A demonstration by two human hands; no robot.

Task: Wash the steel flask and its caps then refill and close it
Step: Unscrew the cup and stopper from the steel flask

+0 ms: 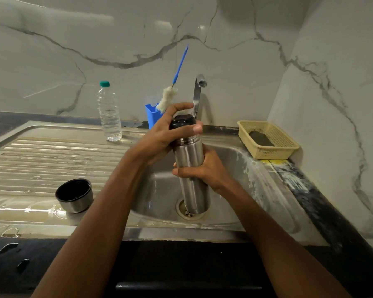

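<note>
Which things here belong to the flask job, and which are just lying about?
In the job:
steel flask
black inner cap
steel outer cap
tap
sink
bottle brush

Lying about:
plastic water bottle
yellow basket
blue holder

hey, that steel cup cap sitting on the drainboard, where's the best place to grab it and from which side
Probably by the rim, from above. The steel cup cap stands mouth up on the wet drainboard, nothing close around it, so fingers can pinch across its wall, thumb inside. Its steel side looks smooth and likely slippery.

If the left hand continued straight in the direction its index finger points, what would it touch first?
Probably the tap: the left hand grips the black inner cap, its index finger pointing right toward the spout's stem. Depth is unclear, so it may pass in front.
</note>
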